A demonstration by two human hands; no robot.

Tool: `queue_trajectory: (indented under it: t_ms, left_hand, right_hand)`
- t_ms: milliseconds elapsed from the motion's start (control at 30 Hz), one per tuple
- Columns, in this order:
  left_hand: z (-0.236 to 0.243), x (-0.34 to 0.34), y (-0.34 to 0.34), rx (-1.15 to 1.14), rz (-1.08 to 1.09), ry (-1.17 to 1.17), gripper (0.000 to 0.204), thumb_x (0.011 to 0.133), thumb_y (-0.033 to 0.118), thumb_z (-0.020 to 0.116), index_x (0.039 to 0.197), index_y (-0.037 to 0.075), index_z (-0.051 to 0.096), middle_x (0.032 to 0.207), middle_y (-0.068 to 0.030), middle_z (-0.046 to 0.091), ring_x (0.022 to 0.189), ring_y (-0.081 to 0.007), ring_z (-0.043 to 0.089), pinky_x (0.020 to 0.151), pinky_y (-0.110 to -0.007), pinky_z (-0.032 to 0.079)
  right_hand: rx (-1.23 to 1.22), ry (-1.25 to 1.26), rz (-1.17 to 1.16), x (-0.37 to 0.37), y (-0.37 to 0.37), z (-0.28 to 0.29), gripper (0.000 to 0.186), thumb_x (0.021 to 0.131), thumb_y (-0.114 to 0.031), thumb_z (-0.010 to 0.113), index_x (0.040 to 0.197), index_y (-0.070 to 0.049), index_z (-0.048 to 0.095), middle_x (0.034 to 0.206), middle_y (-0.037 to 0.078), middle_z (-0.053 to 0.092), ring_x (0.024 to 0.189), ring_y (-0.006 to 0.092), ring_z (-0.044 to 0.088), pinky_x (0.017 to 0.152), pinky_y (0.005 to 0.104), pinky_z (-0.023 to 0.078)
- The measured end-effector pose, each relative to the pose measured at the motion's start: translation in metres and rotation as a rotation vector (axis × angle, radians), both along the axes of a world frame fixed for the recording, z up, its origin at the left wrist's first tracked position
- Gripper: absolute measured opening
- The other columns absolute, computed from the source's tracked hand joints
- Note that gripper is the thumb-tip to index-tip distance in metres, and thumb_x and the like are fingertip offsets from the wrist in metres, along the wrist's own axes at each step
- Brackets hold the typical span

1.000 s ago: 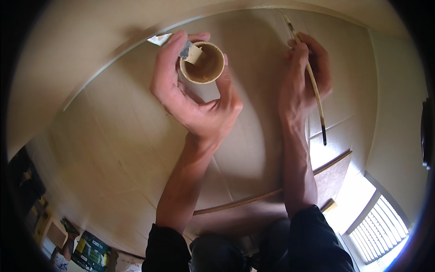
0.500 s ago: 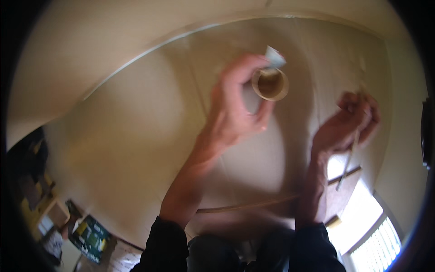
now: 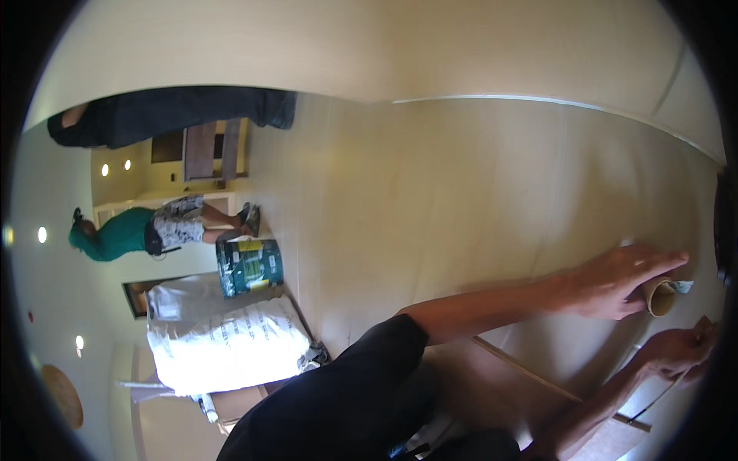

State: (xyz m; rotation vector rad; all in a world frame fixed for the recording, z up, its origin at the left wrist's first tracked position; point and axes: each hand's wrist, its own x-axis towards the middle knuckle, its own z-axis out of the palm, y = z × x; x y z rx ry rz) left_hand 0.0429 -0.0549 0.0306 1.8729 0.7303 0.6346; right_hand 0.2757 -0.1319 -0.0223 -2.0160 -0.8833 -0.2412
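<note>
My left hand [image 3: 615,283] is at the far right, its arm stretched across the picture. Between its thumb and fingers is a small tan open cylinder [image 3: 659,298], like a cup or a roll; I cannot tell which. A pale scrap [image 3: 682,286] sticks out from the cylinder's rim. Just below, near the right edge, my right hand [image 3: 676,349] is closed around a thin stick [image 3: 658,401] that slants down from the fingers. The right fingertips are partly lost in the dark rim of the picture.
Broad tan floor [image 3: 430,207] fills the middle. At the left lie a white sack [image 3: 231,338] and a dark green bucket [image 3: 251,267]. A person in a green top [image 3: 127,234] stands beyond; another person's dark-clothed leg [image 3: 192,115] is at upper left. A wooden strip [image 3: 523,367] runs below my left arm.
The view has swung left, so both hands now appear at the far right, and the people, bucket and sack show at the left. The cylinder and stick stay with my hands.
</note>
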Motion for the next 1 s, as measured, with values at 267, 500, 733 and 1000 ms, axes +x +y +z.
queue_trajectory:
  t_ms: [267,500,733,1000]
  left_hand:
    - [0.014,-0.049,0.03,0.126,0.364,0.267,0.072,0.084,0.004,0.067,0.151,-0.001,0.045,0.139,-0.0225,0.049,0.126,-0.0373,0.05,0.11,-0.051,0.039]
    - [-0.011,0.021,0.067,0.458,0.563,0.57,0.047,0.1,0.014,0.058,0.144,-0.002,0.054,0.132,-0.0212,0.05,0.109,-0.035,0.048,0.099,-0.049,0.038]
    - [-0.023,0.065,0.026,0.514,0.595,0.655,0.05,0.099,0.023,0.058,0.143,-0.003,0.055,0.129,-0.0199,0.051,0.11,-0.0345,0.047,0.096,-0.047,0.036]
    - [-0.025,0.091,0.017,0.525,0.589,0.672,0.05,0.099,0.023,0.056,0.142,-0.003,0.057,0.123,-0.0182,0.052,0.108,-0.0341,0.048,0.094,-0.046,0.037]
  right_hand:
    - [0.717,0.448,0.075,-0.046,0.045,0.067,0.011,0.099,-0.012,0.057,0.102,-0.002,0.056,0.091,0.008,0.058,0.078,0.0124,0.051,0.064,0.0293,0.039]
    - [0.71,0.502,0.048,-0.039,0.04,0.07,0.012,0.102,-0.014,0.054,0.104,-0.002,0.055,0.094,0.007,0.058,0.077,0.012,0.048,0.067,0.0285,0.038]
    - [0.719,0.548,0.029,-0.005,-0.011,0.057,0.013,0.103,-0.014,0.053,0.108,-0.003,0.056,0.097,0.007,0.058,0.078,0.0123,0.049,0.072,0.0292,0.041]
    - [0.745,0.573,0.057,0.016,-0.026,0.055,0.012,0.104,-0.013,0.054,0.111,-0.003,0.056,0.097,0.007,0.058,0.077,0.0124,0.05,0.076,0.0304,0.045]
